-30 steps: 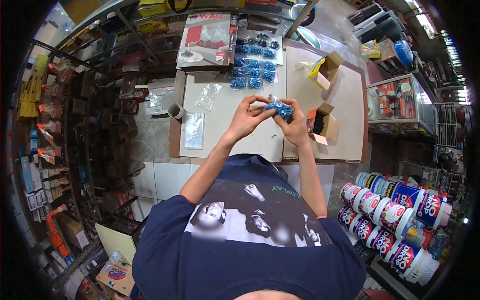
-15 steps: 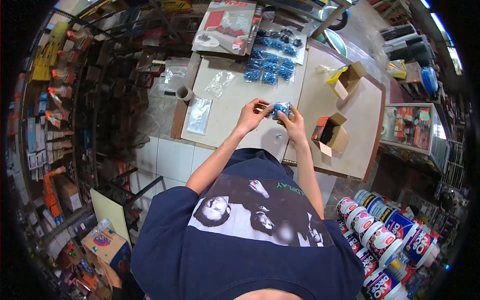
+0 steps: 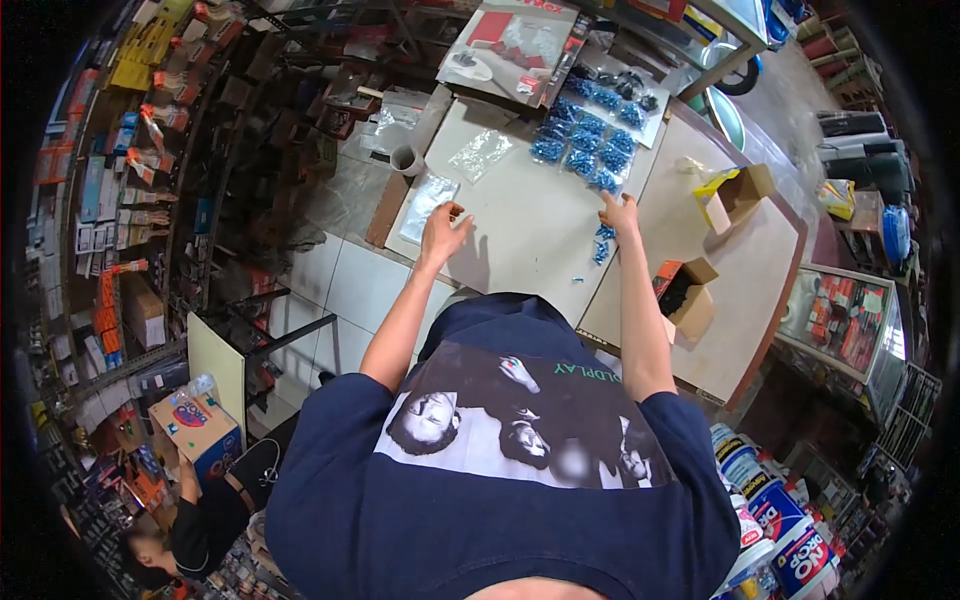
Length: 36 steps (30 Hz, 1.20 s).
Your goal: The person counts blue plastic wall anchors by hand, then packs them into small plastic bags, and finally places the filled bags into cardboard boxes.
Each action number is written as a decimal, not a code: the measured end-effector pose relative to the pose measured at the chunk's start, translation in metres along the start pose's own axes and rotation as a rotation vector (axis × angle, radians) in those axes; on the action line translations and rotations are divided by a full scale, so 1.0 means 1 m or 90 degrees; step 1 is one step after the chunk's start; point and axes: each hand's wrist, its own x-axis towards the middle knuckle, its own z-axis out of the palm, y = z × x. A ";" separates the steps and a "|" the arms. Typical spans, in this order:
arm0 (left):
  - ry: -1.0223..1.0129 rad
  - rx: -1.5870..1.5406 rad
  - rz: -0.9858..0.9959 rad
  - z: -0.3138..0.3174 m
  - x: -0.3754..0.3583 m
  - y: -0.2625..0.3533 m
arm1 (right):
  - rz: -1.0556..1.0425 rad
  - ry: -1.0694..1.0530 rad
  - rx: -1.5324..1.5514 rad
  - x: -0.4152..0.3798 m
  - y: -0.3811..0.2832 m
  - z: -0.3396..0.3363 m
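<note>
My left hand (image 3: 446,234) hovers at the near edge of some flat clear plastic bags (image 3: 428,203), its fingers curved and apart with nothing in them. My right hand (image 3: 621,216) is over the table's middle, its fingers spread. Its fingertips are at the near edge of a small bag of blue pieces (image 3: 603,181), closest to me in a group of similar blue packets (image 3: 583,138). Just below the hand lie small loose blue pieces (image 3: 601,248), partly hidden by it. One single blue piece (image 3: 578,280) lies apart, nearer me.
On the right stand an open yellow box (image 3: 735,198) and an open orange-black box (image 3: 686,298) with dark contents. A white cup (image 3: 406,160), a crumpled clear bag (image 3: 481,154) and a red-white box (image 3: 508,50) are at left and back. A person (image 3: 215,505) is at lower left.
My hands have parted; before, both held a small bag of blue pieces. The left moved left to the clear bags, the right toward the blue packets. The nearest packet and loose pieces now show.
</note>
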 end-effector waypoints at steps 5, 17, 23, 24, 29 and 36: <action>0.099 0.112 0.132 0.001 0.036 0.006 | -0.101 0.025 -0.019 -0.033 0.023 0.000; 0.062 0.273 0.214 0.038 0.071 0.002 | -0.053 -0.083 0.071 -0.129 0.057 -0.028; -0.021 -0.134 0.147 0.034 0.023 0.080 | -0.230 -0.151 0.062 -0.152 0.027 -0.008; -0.059 -0.244 0.117 0.032 0.013 0.096 | -0.311 -0.183 0.069 -0.158 0.016 -0.003; -0.212 -0.371 0.110 0.039 -0.012 0.124 | -0.420 -0.142 -0.004 -0.178 -0.024 0.015; -0.240 -0.429 0.087 0.050 -0.018 0.112 | -0.449 -0.032 -0.003 -0.178 -0.015 0.017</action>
